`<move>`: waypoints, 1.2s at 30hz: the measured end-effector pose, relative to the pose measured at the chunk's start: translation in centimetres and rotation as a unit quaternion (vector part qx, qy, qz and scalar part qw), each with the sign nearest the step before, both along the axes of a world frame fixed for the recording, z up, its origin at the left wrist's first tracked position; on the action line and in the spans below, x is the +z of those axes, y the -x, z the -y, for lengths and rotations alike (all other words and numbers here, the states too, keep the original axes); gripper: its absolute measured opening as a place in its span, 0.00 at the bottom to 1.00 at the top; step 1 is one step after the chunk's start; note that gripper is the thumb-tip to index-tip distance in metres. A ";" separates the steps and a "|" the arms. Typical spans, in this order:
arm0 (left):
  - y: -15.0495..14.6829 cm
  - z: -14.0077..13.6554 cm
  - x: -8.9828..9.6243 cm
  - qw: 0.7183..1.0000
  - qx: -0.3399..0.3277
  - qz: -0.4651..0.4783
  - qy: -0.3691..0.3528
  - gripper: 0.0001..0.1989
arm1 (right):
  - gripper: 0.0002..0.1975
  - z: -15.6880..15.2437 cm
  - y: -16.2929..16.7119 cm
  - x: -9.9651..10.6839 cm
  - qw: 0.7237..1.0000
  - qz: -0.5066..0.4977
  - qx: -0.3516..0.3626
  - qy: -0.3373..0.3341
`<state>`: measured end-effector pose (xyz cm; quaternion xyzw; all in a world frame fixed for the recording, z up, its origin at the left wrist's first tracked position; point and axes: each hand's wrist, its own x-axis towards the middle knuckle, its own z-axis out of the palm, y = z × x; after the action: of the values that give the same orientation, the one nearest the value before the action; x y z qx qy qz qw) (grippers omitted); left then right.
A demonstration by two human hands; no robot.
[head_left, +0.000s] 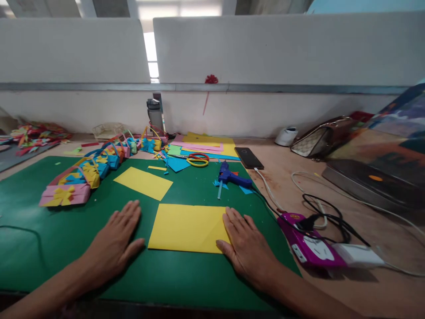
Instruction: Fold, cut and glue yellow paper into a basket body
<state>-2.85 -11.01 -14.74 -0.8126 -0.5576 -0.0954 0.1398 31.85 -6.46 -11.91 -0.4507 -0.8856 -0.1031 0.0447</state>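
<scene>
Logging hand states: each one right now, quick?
Left hand: open, on the green mat, holding nothing.
Right hand: open, touching the nearer yellow paper.

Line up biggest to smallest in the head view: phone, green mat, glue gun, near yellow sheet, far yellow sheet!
Green mat
Near yellow sheet
Far yellow sheet
Glue gun and phone look too alike to rank.

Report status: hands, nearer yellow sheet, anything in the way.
Left hand on green mat, empty. Right hand on right edge of nearer yellow sheet. Sheet flat on mat; blue glue gun beyond, not touching it.
</scene>
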 end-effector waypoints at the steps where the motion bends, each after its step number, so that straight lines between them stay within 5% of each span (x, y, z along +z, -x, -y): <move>1: -1.0 0.0 0.7 0.998 -0.061 -0.001 0.024 0.34 | 0.27 0.0 0.0 0.0 1.000 -0.001 0.005 -0.011; 4: -3.3 0.1 2.3 0.977 -0.190 -0.005 0.096 0.38 | 0.25 0.1 -0.3 0.0 0.998 -0.021 0.031 -0.047; 12: 0.3 -0.1 0.8 0.992 -0.110 0.004 0.062 0.40 | 0.11 1.3 0.0 1.5 0.962 -0.040 0.243 -0.117; 20: 0.8 -0.9 1.2 0.990 -0.097 0.098 0.021 0.21 | 0.15 2.1 1.3 2.1 0.972 0.062 0.161 -0.159; 25: -0.7 -0.2 2.9 0.960 -0.222 0.057 0.162 0.33 | 0.17 0.8 1.1 2.1 0.972 0.054 0.121 -0.193; 36: -0.2 -1.0 2.6 0.973 -0.161 0.056 0.158 0.28 | 0.17 0.6 0.5 2.3 0.973 -0.004 0.142 -0.183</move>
<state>-2.63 -10.02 -12.18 -0.8967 -0.4349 -0.0730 -0.0393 31.32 -7.06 -9.64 -0.3044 -0.9065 -0.2546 0.1442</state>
